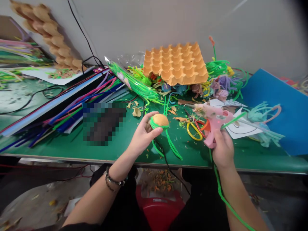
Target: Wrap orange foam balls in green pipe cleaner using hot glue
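- While my left hand [142, 134] pinches the orange dome [160, 120] with its green pipe cleaner [168, 141] band over the green table [72, 149], it could slip.
- Right hand [222, 148] is clamped on the pink glue gun [213, 121] (nozzle near my fingertips, burn risk I'd say).

One head-worn camera looks forward and down, close over the green table [72, 146] (wall behind it).

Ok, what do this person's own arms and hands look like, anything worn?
Both forearms are bare, no sleeves or gloves. The left hand has a dark beaded bracelet around its wrist. The right hand and its wrist show nothing worn.
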